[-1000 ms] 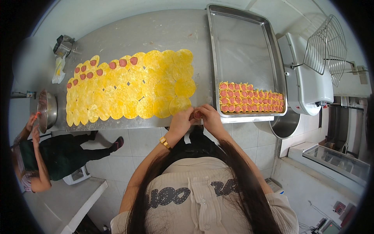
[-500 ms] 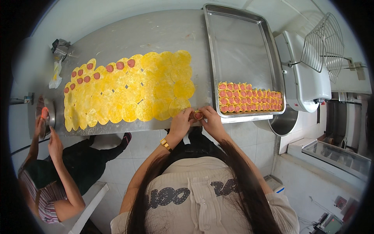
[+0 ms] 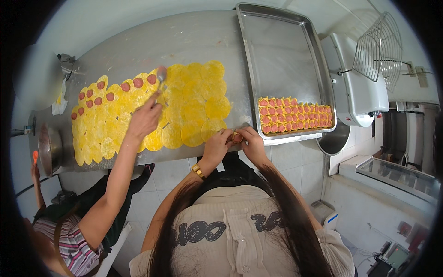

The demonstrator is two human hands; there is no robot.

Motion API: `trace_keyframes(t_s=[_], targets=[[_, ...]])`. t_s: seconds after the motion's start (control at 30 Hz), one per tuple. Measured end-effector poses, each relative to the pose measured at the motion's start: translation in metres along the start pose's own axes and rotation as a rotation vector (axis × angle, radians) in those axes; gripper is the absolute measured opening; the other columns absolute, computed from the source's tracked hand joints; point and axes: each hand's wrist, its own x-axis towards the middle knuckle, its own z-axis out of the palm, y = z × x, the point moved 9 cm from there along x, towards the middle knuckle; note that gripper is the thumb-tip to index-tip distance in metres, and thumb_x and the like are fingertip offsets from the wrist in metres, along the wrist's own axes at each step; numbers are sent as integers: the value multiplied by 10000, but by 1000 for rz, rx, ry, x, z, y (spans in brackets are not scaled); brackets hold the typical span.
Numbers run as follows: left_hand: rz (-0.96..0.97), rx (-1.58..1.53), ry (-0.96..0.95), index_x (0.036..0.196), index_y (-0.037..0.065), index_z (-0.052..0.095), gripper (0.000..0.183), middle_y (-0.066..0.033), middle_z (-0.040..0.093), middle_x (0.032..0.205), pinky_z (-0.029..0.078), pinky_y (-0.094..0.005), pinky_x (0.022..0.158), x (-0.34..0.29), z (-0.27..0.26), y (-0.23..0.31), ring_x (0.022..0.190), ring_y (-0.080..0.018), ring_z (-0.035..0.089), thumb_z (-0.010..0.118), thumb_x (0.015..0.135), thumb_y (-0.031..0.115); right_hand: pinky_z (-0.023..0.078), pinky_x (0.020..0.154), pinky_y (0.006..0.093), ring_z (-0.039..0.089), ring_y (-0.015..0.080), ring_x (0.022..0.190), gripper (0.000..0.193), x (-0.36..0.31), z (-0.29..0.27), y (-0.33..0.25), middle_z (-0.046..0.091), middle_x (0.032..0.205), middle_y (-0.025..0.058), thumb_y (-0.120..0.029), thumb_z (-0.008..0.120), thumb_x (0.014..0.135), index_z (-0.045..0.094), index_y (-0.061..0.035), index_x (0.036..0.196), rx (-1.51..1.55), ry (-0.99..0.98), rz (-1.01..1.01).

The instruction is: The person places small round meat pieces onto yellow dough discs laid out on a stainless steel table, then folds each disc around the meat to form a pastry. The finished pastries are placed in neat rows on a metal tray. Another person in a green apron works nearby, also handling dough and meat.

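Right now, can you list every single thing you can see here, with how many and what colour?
Round wrappers: many, yellow, spread over the steel table.
Filling dabs: about a dozen, pink-red, on the far left wrappers.
Folded dumplings: several rows, yellow with pink tops, near end of the tray.
Tray: one, silver, right part of the table.
Spoon: one, metal, in a co-worker's hand over the wrappers.
Bowl: one, metal, table's left end.
Machine: one, white, right of the tray.
Bracelet: one, gold, left wrist.
Left hand and right hand: fingers pinching one dumpling at the table's near edge.
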Motion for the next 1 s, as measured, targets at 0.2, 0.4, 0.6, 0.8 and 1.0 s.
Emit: trace_keyframes(t_s=[0.2,0.4,0.6,0.8,1.0], targets=[[62,13,27,985,74,555,245,-131,580,883,467,-413,681,3,1,1,838,-336,580,644,760,112,512,720,335,601,294,859,422,-2,-3,1,571,924,119,134,600,621,595,-19,1014,-26,38,23],[25,-98,14,1013,64,552,274,-146,576,896,472,-403,689,6,-2,-7,822,-330,585,652,759,96,483,760,374,562,333,900,478,-1,-7,-8,539,1011,127,102,608,627,575,-58,1076,-38,18,58],[-14,-143,67,995,23,566,275,-127,597,880,506,-330,694,5,-21,-20,768,-257,620,675,742,25,486,771,377,559,321,910,507,3,5,-29,529,1051,115,52,657,636,581,-91,1116,-304,-129,-137],[-85,-270,18,1054,12,563,247,-118,609,963,508,-276,745,7,-28,-24,802,-193,635,615,815,46,488,711,311,596,225,831,413,20,-4,-7,561,909,75,30,690,649,632,-81,1042,72,-204,61],[-197,-791,-43,1186,22,507,285,-80,571,1127,500,-285,803,15,-2,15,953,-187,609,508,930,148,493,744,231,575,106,851,418,29,-44,-8,588,943,27,25,679,728,587,-49,1129,686,-379,234]])
